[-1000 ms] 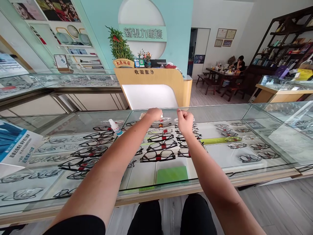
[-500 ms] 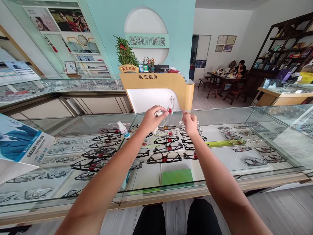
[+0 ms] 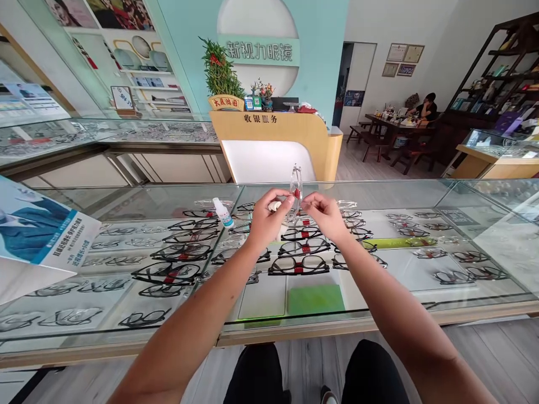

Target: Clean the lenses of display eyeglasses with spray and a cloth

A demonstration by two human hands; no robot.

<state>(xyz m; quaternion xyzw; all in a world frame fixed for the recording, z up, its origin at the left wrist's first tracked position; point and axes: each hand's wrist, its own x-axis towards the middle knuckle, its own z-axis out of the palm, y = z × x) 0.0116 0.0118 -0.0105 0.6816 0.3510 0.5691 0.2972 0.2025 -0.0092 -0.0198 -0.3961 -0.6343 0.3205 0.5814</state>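
Note:
A pair of clear-framed eyeglasses [image 3: 296,178] with a red tag in the middle stands on end above the glass counter. My left hand [image 3: 269,217] pinches it from the left, and a crumpled white cloth [image 3: 274,206] is tucked in the same hand. From the other side, the fingers of my right hand [image 3: 325,216] are closed at the lower part of the eyeglasses; the exact grip is too small to make out. On the glass left of my hands is a small white spray bottle [image 3: 223,213] with a blue label.
Beneath the glass counter top [image 3: 252,311] lie rows of eyeglasses [image 3: 298,265] and a green box [image 3: 315,299]. A printed card stand [image 3: 46,224] occupies the left end. Beyond are a wooden cashier desk [image 3: 273,132] and a person [image 3: 427,109] seated at a table.
My right hand has come left to the eyeglasses, from a short distance away. My left hand still holds them with the cloth. The view has tilted down slightly.

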